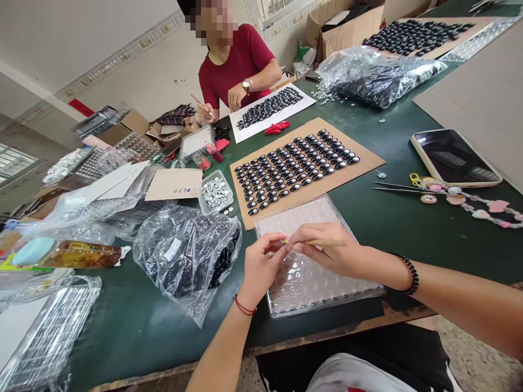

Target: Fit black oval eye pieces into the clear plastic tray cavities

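Over a clear plastic tray [322, 288] with rows of round dimples, my two hands meet at the fingertips. My right hand [327, 245] is closed around a thin wooden stick [333, 243], with a small yellowish part near its hidden tip. The fingers of my left hand [263, 267] are pinched on a small item, mostly covered and too small to name. Several small clear round pieces [295, 267] sit in the tray below my fingers. Beyond it, a brown cardboard sheet [368, 158] carries rows of glossy black oval pieces [294, 169] with pale centres.
A box of small silvery discs [216, 193] and a plastic bag of black pieces [188, 256] lie to the left. On the right are a phone [455, 155], tweezers [400, 189] and a beaded strap [486, 209]. Across the table [151, 332] sits a co-worker [241, 65] holding a thin stick.
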{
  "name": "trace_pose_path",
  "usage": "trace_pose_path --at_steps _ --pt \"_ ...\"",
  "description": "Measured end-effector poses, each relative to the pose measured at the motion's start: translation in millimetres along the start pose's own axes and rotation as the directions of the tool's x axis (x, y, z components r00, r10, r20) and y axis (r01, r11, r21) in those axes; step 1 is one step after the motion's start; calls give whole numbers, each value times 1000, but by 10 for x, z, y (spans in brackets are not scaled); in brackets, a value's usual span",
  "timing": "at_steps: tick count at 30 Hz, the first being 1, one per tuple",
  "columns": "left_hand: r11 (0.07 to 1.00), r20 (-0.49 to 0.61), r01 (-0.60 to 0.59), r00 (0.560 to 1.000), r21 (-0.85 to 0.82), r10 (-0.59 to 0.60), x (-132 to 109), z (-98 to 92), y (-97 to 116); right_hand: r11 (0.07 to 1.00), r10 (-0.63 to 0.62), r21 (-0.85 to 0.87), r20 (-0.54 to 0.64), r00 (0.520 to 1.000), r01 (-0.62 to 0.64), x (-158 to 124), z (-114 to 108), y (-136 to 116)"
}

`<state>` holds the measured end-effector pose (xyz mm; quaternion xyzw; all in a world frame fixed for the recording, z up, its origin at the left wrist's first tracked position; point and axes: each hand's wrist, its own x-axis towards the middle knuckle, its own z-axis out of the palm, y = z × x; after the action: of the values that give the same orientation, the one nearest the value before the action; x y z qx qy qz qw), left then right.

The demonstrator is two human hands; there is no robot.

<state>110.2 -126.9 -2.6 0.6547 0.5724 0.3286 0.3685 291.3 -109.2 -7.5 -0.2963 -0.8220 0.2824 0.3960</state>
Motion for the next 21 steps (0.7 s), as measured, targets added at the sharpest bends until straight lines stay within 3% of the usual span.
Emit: trace_pose_path --at_steps 4,7,9,11,14,17,21 --pt "974 -27 -147 988 173 154 -18 -14 -11 992 -76 -104 -4 997 75 -6 31 24" --pt "871 -35 -360 919 334 393 -25 -21 -26 972 -137 -198 -41 990 126 -6 50 31" --pt "814 -15 -433 880 387 475 -20 -20 -30 960 -153 -243 -45 987 138 -6 56 28" --pt "789 -6 -427 878 443 479 -12 -12 -30 954 -165 -260 -43 985 148 -8 57 25" --pt "793 31 -362 916 490 399 -5 -3 -21 951 -180 -263 -43 983 163 -17 60 24" --pt "856 69 -291 955 427 290 -2 -11 -6 944 -185 -284 -31 982 169 -28 69 31" --pt "914 39 -212 977 346 211 11 -58 8 954 -169 -263 -70 983 145 -26 76 38"
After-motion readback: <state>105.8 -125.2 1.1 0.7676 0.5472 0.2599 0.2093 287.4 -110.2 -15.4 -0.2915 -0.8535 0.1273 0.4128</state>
